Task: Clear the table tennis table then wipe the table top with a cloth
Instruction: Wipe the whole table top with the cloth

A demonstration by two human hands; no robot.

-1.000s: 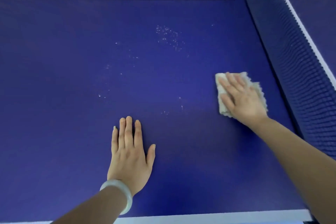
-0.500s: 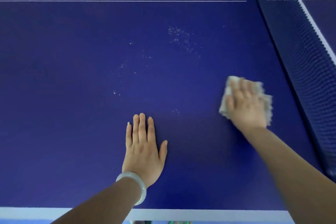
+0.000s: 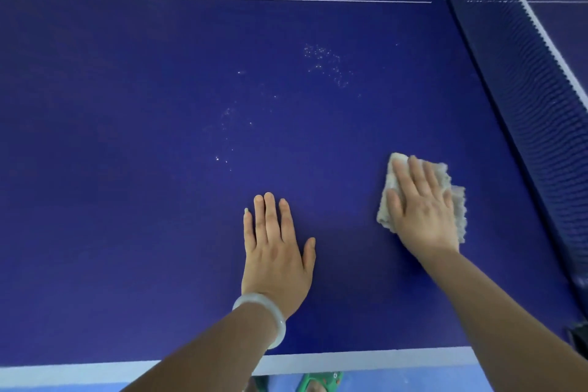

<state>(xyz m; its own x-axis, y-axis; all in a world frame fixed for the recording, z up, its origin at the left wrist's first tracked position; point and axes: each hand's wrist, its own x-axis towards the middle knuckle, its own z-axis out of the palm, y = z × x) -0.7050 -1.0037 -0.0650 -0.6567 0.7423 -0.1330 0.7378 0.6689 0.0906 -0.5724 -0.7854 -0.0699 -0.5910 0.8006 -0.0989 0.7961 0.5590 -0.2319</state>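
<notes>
Both hands lying flat on table top (image 3: pixel 127 200) — my right hand (image 3: pixel 423 210) pressing cloth (image 3: pixel 458 204) down near net (image 3: pixel 525 105), fingers straight, not clutching; my left hand (image 3: pixel 273 248) bracing, holding nothing. Risk: cloth bunching or sliding out, leaving white specks (image 3: pixel 324 64) behind.

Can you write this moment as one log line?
stage: wiping | right hand: flat on cloth near net | left hand: flat on table top | specks: unwiped
</notes>
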